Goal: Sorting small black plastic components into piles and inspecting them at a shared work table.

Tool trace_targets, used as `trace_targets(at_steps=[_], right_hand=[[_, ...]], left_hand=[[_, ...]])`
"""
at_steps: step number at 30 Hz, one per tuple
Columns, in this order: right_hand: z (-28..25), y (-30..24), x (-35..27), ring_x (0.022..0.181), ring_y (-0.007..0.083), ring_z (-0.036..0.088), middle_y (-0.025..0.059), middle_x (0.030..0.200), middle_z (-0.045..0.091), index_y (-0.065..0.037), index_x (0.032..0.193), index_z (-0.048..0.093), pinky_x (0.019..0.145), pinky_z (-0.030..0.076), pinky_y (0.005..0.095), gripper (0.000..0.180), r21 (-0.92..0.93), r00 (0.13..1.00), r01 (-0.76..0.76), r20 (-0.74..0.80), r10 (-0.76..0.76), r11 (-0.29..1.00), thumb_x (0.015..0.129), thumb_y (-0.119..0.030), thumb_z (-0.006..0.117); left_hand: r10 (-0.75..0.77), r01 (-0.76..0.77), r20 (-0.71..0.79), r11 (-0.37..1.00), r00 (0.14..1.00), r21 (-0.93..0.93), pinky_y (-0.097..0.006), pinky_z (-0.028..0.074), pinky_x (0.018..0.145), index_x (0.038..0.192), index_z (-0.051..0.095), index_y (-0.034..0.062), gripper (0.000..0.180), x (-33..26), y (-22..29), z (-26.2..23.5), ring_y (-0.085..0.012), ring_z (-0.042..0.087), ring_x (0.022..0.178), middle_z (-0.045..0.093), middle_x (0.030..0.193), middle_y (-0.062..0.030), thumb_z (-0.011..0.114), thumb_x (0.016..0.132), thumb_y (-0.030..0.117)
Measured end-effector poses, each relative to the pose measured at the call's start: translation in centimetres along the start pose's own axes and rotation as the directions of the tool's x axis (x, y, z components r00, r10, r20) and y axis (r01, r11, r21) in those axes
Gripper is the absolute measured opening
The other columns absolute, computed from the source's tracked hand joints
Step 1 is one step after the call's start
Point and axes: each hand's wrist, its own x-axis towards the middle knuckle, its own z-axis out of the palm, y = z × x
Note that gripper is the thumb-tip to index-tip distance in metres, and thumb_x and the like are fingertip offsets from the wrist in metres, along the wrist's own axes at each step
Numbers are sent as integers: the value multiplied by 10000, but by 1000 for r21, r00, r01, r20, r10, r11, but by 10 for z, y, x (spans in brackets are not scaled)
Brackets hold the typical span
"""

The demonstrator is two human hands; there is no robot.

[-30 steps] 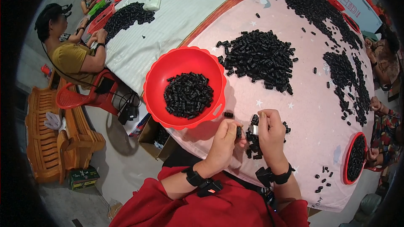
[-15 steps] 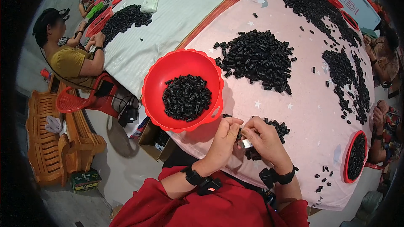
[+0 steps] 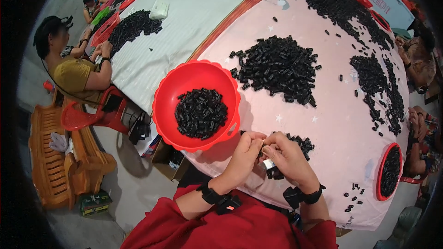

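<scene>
My left hand and my right hand meet over the near edge of the pink cloth, both closed in a pinch. Between their fingertips is a small dark piece, mostly hidden by the fingers; it looks like one of the black plastic pieces. A small white, shiny thing shows just under my right fingers; its kind is unclear. A small heap of black pieces lies partly behind my right hand. Left of my hands stands a red scalloped bowl with black pieces inside.
A large black heap lies ahead on the pink cloth. More heaps spread to the right, near a red-rimmed basket. Co-workers sit at left and right. A red chair and open carton stand at the left.
The tabletop and bowl sit slightly further left and the bowl a little lower in view. My hands stay together, with the fingers slightly shifted. A co-worker's hands at the right have moved.
</scene>
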Motion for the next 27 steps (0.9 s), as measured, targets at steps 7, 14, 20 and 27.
trace_targets(at_steps=[7, 14, 20, 27], right_hand=[[-11, -6, 0, 790, 188, 718, 119, 835, 698, 11, 1047, 561, 699, 541, 295, 160, -19, 1000, 4, 7, -3, 1000, 994, -140, 570], [-23, -14, -2, 784, 120, 666, 85, 868, 678, 28, 1044, 562, 690, 519, 260, 163, 133, 998, -26, -44, 32, 991, 969, -108, 613], [-30, -45, -9, 798, 121, 675, 89, 860, 692, 35, 1054, 577, 704, 528, 263, 145, 54, 987, -25, -158, 33, 998, 974, -84, 593], [-22, -69, -24, 799, 131, 684, 98, 855, 692, 59, 1090, 560, 727, 545, 264, 144, 175, 966, -3, -253, 48, 984, 980, -34, 561]], left_hand=[[-58, 56, 40, 998, 998, 33, -230, 459, 678, 1180, 488, 48, 210, 4, 6, -1, -77, 533, 752, 565, 919, -18, 463, 1059, 218], [-116, 107, 156, 992, 981, 63, -211, 459, 653, 1186, 485, 52, 239, 20, 31, 10, -68, 543, 749, 565, 915, -13, 475, 1058, 254], [-72, 77, 265, 997, 961, -9, -215, 465, 629, 1178, 486, 66, 234, 23, 46, 25, -68, 553, 726, 567, 899, -8, 471, 1060, 268], [-111, 139, 360, 989, 926, -51, -222, 466, 597, 1167, 482, 62, 240, 20, 58, 31, -80, 562, 693, 573, 869, -19, 491, 1052, 273]])
